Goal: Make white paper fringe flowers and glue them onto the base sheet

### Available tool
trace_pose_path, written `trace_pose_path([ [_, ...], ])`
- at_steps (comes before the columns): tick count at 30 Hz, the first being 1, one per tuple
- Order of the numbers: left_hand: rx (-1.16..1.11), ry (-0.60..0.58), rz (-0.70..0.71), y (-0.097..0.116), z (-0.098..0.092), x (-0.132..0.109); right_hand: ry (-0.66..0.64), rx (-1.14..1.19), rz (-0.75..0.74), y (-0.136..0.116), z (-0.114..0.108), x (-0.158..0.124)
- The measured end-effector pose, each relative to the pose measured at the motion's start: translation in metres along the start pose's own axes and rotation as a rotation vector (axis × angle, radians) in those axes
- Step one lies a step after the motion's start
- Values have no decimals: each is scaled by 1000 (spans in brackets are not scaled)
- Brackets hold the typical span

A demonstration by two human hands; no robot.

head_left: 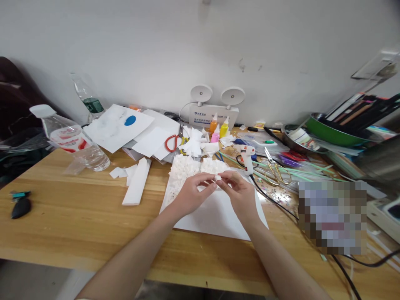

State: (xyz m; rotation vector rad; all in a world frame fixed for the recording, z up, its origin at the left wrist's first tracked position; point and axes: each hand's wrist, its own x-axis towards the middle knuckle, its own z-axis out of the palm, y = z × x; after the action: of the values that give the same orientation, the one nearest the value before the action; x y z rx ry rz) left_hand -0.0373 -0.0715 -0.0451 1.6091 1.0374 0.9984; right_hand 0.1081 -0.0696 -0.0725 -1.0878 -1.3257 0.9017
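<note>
Both my hands meet over a white sheet (215,214) lying on the wooden table (78,216). My left hand (192,192) and my right hand (239,192) pinch a small white piece (218,178) between their fingertips. Just beyond them, on the sheet's far part, lies a heap of small white foam pieces (190,168). A white glue gun (248,158) rests just right of my right hand, its black cord trailing toward the table's right edge.
Left: a lying plastic bottle (73,143), white foam strips (137,181), paper sheets (120,125), a small black tool (20,206). Behind: red scissors (171,143), small paint bottles (218,127), a white twin-lamp device (214,110). Right: gold scissors (276,171), straws, a green pan (331,129).
</note>
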Motion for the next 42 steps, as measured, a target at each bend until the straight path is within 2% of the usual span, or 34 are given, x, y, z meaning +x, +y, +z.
trace_pose_path([
  [4, -106, -10, -74, -2, 0, 2, 23, -6, -25, -2, 1, -1],
  [8, -178, 25, -112, -4, 1, 2, -6, 114, 56, -1, 2, 0],
  [15, -221, 20, -62, -2, 3, 2, -84, 457, 259, 0, 4, 0],
  [18, -229, 22, -40, -1, 3, 1, -120, 546, 301, -1, 5, 0],
  [28, -214, 40, -86, 0, 2, 3, -149, 350, 226, 2, 4, 0],
  [38, -329, -2, -75, 0, 5, 0, -129, 499, 257, -1, 2, 2],
  [42, -424, -58, -129, 0, 2, 2, -207, 502, 230, -3, -1, 2],
])
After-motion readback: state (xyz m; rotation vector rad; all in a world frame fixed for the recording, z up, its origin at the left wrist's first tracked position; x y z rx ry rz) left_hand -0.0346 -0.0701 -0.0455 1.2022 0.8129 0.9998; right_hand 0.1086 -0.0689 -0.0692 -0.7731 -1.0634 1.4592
